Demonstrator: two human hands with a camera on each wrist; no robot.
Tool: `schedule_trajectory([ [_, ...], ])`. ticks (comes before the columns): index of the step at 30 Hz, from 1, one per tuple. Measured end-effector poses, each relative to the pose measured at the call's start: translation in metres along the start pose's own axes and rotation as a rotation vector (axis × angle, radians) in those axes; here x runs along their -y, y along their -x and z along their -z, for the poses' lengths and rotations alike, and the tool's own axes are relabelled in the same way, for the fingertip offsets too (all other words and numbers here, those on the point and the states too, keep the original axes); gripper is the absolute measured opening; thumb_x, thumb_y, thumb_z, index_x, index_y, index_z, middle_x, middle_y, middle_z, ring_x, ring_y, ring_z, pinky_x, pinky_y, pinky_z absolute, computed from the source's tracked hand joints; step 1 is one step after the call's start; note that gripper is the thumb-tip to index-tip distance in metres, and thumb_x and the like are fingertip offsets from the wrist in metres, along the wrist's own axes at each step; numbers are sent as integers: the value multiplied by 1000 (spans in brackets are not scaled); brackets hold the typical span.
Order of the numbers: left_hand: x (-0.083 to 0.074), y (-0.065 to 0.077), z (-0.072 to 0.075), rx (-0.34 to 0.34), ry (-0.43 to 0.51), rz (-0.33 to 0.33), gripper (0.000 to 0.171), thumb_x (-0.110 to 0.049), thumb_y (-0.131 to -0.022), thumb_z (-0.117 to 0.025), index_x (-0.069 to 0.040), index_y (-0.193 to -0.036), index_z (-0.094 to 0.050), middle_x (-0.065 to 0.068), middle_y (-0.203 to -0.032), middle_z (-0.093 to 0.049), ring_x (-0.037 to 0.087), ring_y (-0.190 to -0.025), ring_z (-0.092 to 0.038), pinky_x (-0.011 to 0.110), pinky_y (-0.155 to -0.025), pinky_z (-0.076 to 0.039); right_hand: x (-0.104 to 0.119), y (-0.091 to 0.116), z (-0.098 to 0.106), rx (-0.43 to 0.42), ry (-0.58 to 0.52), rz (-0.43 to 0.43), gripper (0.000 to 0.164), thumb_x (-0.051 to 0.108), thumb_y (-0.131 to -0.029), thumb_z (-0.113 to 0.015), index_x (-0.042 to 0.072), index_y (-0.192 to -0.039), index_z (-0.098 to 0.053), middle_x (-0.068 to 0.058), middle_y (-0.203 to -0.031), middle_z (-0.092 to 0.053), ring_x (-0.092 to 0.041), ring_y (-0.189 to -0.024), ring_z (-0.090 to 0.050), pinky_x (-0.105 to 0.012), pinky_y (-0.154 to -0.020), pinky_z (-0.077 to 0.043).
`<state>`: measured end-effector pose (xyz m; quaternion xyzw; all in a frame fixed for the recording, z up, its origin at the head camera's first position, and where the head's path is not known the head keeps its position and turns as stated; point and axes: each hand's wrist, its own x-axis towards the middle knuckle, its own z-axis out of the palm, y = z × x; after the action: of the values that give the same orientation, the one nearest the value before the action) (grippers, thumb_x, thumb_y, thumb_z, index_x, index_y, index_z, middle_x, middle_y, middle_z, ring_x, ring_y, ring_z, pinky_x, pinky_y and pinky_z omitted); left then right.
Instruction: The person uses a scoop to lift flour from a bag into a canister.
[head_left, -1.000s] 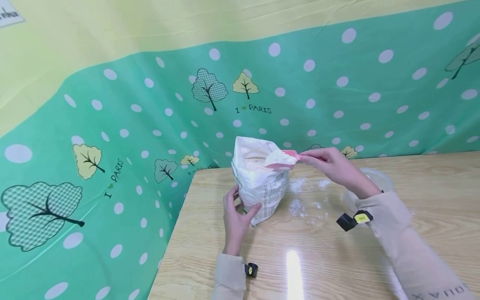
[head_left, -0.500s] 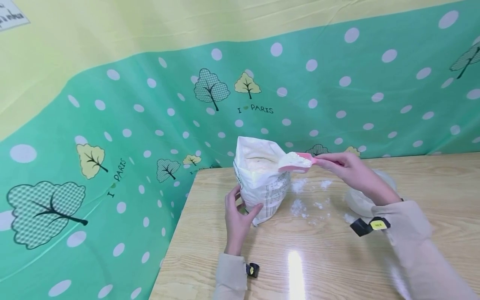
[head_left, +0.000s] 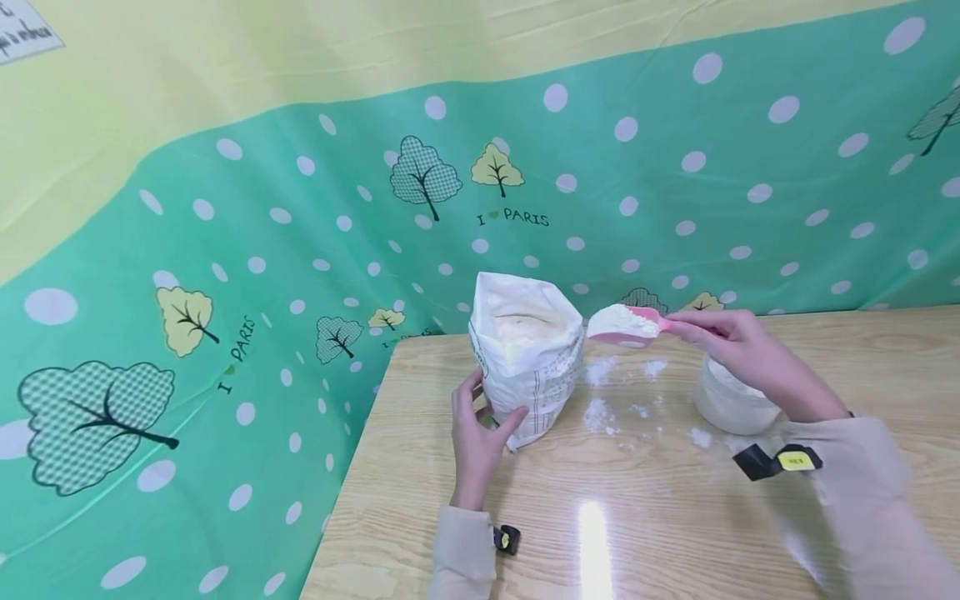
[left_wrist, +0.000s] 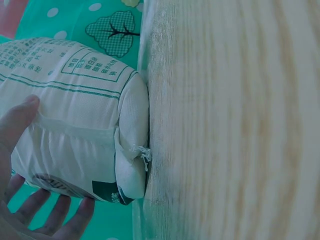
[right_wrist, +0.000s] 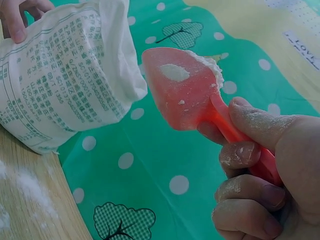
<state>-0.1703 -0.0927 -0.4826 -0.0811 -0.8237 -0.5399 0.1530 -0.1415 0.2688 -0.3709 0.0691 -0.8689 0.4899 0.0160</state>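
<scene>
An open-topped white flour bag (head_left: 528, 358) with green print stands upright on the table. My left hand (head_left: 480, 433) holds it low on the near left side, the thumb (left_wrist: 22, 117) on one face and the fingers spread round the other. My right hand (head_left: 742, 346) grips the handle of a pink scoop (head_left: 630, 329), heaped with white flour (head_left: 618, 319). The scoop hangs in the air just right of the bag's mouth, apart from it. In the right wrist view the scoop's underside (right_wrist: 185, 95) shows, and flour dusts my fingers. Behind my right forearm stands a clear round tub (head_left: 735, 404), partly hidden.
Spilled flour (head_left: 600, 412) lies in patches on the wooden table (head_left: 555, 517) between the bag and the tub. A green and yellow cloth (head_left: 345, 250) with dots and trees hangs behind the table and along its left side.
My right hand has moved right with the loaded scoop, from over the bag's mouth to beside it. More of the tub shows now. My left hand has stayed on the bag.
</scene>
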Motion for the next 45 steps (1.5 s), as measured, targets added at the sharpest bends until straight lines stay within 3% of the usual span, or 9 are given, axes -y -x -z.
schedule_trajectory([
  [6, 0, 1, 0, 2, 6, -1, 86, -35, -75, -87, -20, -146, -40, 3, -139, -45, 27, -128, -49, 40, -99, -55, -10, 11, 11, -37, -13, -53, 42, 39, -101, -55, 18, -137, -61, 11, -121, -62, 4, -104, -54, -7, -80, -46],
  [10, -1, 1, 0, 4, 5, 0, 86, -36, -75, -87, -21, -146, -40, 3, -139, -45, 27, -128, -49, 39, -99, -54, -19, 16, 18, -38, -47, -55, 43, 35, -102, -55, 13, -139, -59, 10, -83, -51, -11, -73, -46, -23, -55, -41],
  [15, -4, 1, 0, 1, -2, 4, 85, -36, -76, -87, -22, -146, -40, 2, -138, -44, 26, -128, -49, 38, -99, -54, -32, 22, 29, -26, -27, -65, 45, 34, -103, -52, 11, -142, -54, 22, -105, -54, -8, -87, -46, -18, -60, -42],
  [22, -4, -1, 6, 0, -1, -6, 85, -37, -76, -86, -21, -146, -40, 3, -139, -44, 27, -128, -49, 38, -100, -54, -39, 26, 39, -64, -13, -82, 42, 35, -104, -50, 16, -141, -57, 26, -109, -56, -3, -91, -45, -18, -60, -40],
  [27, -4, -1, 6, -3, 9, 11, 84, -36, -76, -86, -23, -146, -41, 0, -139, -44, 24, -128, -49, 37, -100, -54, -48, 34, 48, -64, 42, -82, 42, 36, -103, -51, 18, -141, -56, 32, -126, -53, 9, -108, -45, -5, -72, -42],
  [31, -4, 3, 0, 6, 22, 21, 84, -34, -77, -86, -24, -146, -40, 0, -139, -44, 26, -129, -48, 38, -100, -54, -62, 47, 57, -62, 44, -115, 42, 34, -104, -51, 17, -143, -55, 24, -107, -60, 0, -88, -50, -12, -60, -37],
  [34, -4, 6, -4, 10, 22, 20, 84, -33, -77, -86, -23, -146, -40, 2, -139, -44, 27, -129, -48, 39, -101, -54, -73, 55, 59, -96, 9, -143, 39, 31, -104, -51, 21, -140, -58, 22, -90, -55, -16, -65, -40, -28, -50, -29],
  [40, -4, 5, -2, 8, 5, 39, 85, -36, -77, -85, -23, -146, -39, -1, -140, -43, 24, -130, -48, 37, -102, -53, -92, 60, 59, -187, -42, -104, 30, 21, -103, -53, 29, -128, -67, 38, -95, -58, -12, -65, -40, -30, -44, -30],
  [45, -4, 3, 0, 8, -2, 43, 86, -40, -76, -85, -24, -147, -38, -2, -141, -43, 23, -130, -48, 35, -103, -52, -102, 64, 60, -236, 120, -150, 40, 27, -105, -50, 9, -139, -58, 48, -92, -46, -10, -64, -42, -23, -45, -34],
])
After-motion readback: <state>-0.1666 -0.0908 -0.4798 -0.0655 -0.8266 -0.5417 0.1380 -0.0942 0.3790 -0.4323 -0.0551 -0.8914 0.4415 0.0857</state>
